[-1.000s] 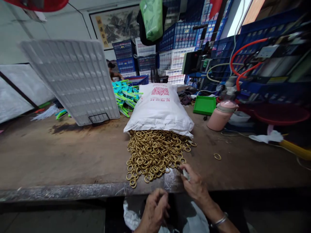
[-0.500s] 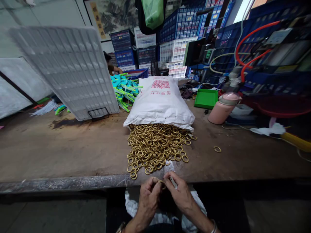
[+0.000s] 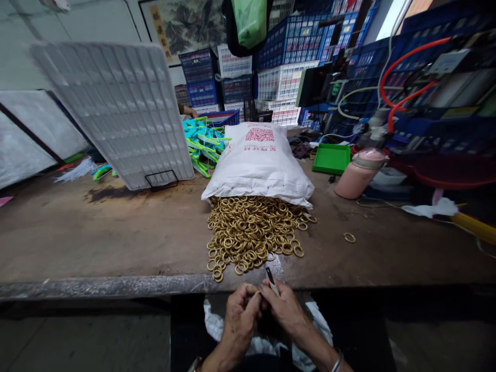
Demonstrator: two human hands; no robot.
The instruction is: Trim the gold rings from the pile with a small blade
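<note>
My left hand (image 3: 239, 316) is closed, with its thumb and fingers pinching a brass-coloured ring (image 3: 257, 293), mostly hidden by the fingers. Close against it, my right hand (image 3: 284, 310) is wrapped round a slim, pale tool with a dark tip (image 3: 272, 281). That tip points up and away from me; whether it is a knife I cannot tell. The right fingertips meet the left ones at the ring. Beyond both hands, a heap of brass-coloured rings (image 3: 251, 232) spills from the mouth of a white sack (image 3: 259, 165) onto the table (image 3: 116, 248).
One loose ring (image 3: 349, 237) lies to the right. A pale ribbed panel (image 3: 116, 113) leans at the left beside teal and green pieces (image 3: 203, 142). On the right stand a green tray (image 3: 331, 158) and a pink bottle (image 3: 358, 175). White plastic (image 3: 306, 356) lies below my hands.
The tool in my right hand now points up with its dark tip showing. My hands have drawn closer together, and the ring is more covered. The view has shifted slightly.
</note>
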